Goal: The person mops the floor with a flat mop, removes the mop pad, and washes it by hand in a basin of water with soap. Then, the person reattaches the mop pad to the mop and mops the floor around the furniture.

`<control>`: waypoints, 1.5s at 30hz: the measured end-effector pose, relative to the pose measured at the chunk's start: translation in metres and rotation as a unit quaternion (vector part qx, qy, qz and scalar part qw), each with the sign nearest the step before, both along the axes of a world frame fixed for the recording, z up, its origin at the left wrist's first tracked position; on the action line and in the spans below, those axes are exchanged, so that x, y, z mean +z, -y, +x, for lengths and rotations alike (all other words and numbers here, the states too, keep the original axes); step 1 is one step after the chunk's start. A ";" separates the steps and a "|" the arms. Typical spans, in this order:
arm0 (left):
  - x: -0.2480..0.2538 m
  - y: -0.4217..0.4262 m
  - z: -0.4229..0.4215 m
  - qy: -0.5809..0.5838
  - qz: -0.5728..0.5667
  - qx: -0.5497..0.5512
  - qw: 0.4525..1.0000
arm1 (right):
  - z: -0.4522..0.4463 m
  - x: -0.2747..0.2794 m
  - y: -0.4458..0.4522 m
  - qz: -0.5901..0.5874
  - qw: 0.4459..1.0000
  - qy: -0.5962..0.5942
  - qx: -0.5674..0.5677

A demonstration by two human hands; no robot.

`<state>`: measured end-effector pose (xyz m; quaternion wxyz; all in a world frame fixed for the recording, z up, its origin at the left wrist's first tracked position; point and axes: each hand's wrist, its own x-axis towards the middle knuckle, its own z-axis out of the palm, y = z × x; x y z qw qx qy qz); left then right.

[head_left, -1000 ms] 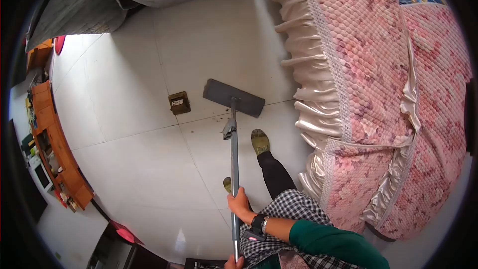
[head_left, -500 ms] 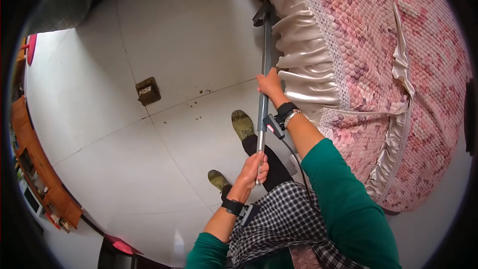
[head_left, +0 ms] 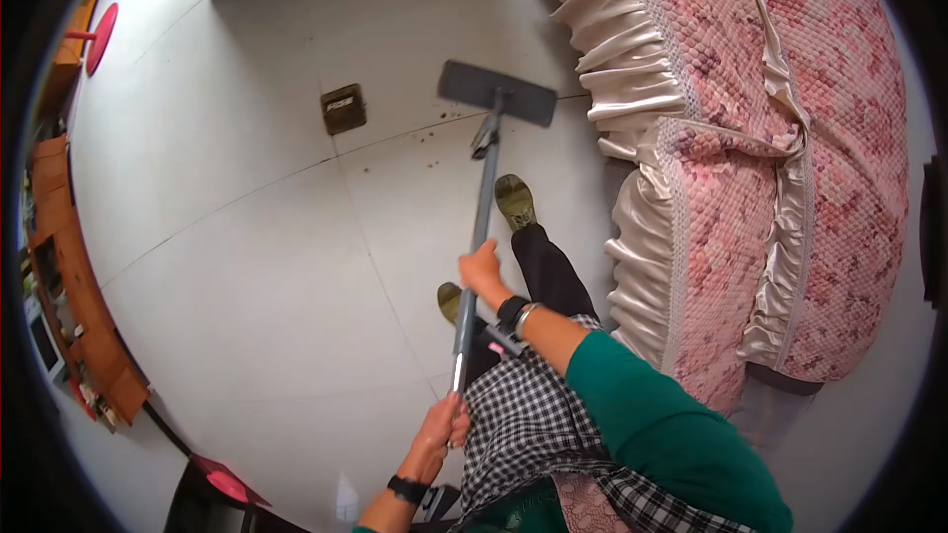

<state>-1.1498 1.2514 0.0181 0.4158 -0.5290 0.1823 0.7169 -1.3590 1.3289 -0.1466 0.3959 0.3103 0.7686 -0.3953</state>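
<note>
A flat mop with a grey handle and a dark rectangular head crosses the middle of the view. Its head rests on the pale tiled floor beside the bed. Low on the handle, near its silver end, my left hand is closed round the pole. Farther up, my right hand grips the grey section, fingers wrapped round it. Several small brown crumbs lie just left of the mop head and below it. A dark brown square object with pale lettering sits on the floor farther left.
To the right stands a bed under a pink floral quilted cover with a satin ruffle. Wooden furniture lines the left edge, near a pink round item. My shoes are just below the mop head.
The mop head has come out from the bed's ruffled edge and moved toward me over the open tiles. Both hands have shifted down and left with the handle, and the view has moved.
</note>
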 end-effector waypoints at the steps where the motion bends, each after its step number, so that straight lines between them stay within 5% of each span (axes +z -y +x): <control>1: 0.025 0.006 0.026 0.025 -0.018 0.005 1.000 | 0.037 0.006 0.014 -0.006 1.000 0.015 0.005; 3: 0.065 0.012 0.077 0.062 -0.029 0.035 0.997 | 0.099 0.025 0.036 -0.006 0.993 -0.008 0.114; 5: 0.108 0.008 0.118 0.095 -0.052 0.063 0.992 | 0.152 0.053 0.051 -0.085 0.988 0.109 0.067; 10: 0.216 0.003 0.124 0.156 -0.179 -0.155 0.959 | 0.234 0.109 0.058 -0.143 0.964 0.209 0.083; 13: 0.193 -0.017 0.136 0.014 -0.231 -0.268 0.935 | 0.232 0.137 0.023 -0.157 0.963 0.213 0.055; 17: 0.148 -0.061 0.157 -0.265 -0.310 -0.410 0.816 | 0.166 0.125 -0.049 -0.126 0.987 0.103 0.006; 19: 0.086 -0.082 0.108 -0.161 -0.201 -0.245 0.935 | 0.122 0.062 -0.088 -0.057 0.998 -0.025 0.001; 20: 0.036 -0.094 0.096 -0.185 -0.156 -0.191 0.951 | 0.103 0.004 -0.109 -0.030 0.996 -0.088 -0.013; 23: -0.023 -0.157 -0.008 -0.132 -0.018 -0.062 0.989 | -0.012 -0.015 -0.165 -0.096 0.994 -0.050 -0.026; 25: -0.031 -0.170 -0.021 -0.119 -0.030 -0.049 0.991 | -0.032 -0.015 -0.175 -0.054 0.997 -0.050 -0.034; 31: -0.002 -0.124 0.073 -0.085 -0.080 -0.202 0.972 | 0.089 0.005 -0.167 -0.016 0.996 -0.022 -0.084; 33: 0.018 -0.105 0.110 -0.091 -0.071 -0.252 0.961 | 0.150 0.009 -0.171 -0.090 0.980 0.005 -0.177; 39: 0.026 -0.060 0.123 -0.114 -0.069 -0.435 0.890 | 0.228 -0.002 -0.185 -0.062 0.947 0.002 -0.315; 45: 0.023 0.000 0.097 -0.106 -0.069 -0.365 0.922 | 0.205 0.006 -0.129 -0.067 0.942 0.046 -0.326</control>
